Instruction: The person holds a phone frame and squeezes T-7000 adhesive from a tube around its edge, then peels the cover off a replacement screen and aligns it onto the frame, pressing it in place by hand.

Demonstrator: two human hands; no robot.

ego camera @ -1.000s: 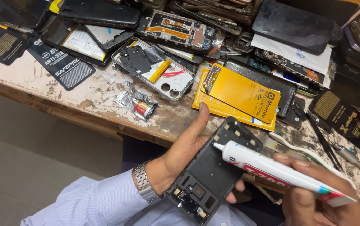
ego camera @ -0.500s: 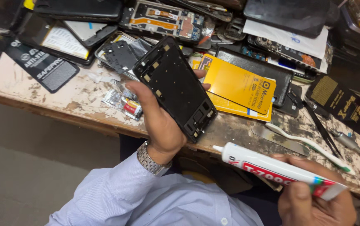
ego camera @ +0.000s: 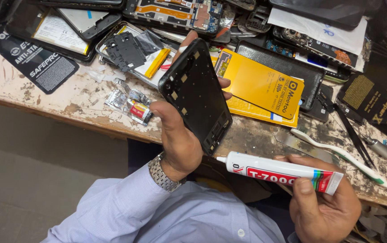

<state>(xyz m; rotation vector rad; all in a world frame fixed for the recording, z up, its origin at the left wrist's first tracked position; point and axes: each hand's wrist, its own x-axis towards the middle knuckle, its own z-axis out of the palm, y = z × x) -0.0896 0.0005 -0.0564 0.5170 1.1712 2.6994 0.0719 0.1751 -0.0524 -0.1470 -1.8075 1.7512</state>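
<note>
My left hand (ego camera: 180,139) grips a black phone frame (ego camera: 195,94) by its long edges and holds it tilted above the edge of the worn workbench (ego camera: 67,101). The frame's inner side, with small tan pads, faces up. My right hand (ego camera: 321,204) holds a white glue tube (ego camera: 279,172) with a red label and a striped tail. Its white nozzle points left and sits just below the frame's lower corner without touching it. A metal watch (ego camera: 164,173) is on my left wrist.
The bench is crowded with phone parts: yellow battery packs (ego camera: 258,85), an opened phone with a black cover plate (ego camera: 126,51), circuit boards (ego camera: 175,11), black antistatic bags (ego camera: 38,63). A small foil sachet (ego camera: 133,108) lies near the front edge. A toothbrush (ego camera: 337,153) and tweezers (ego camera: 353,137) lie at the right.
My left hand has lifted the frame from my lap up over the bench edge and turned it. The glue tube has stayed low at the right, its nozzle now apart from the frame.
</note>
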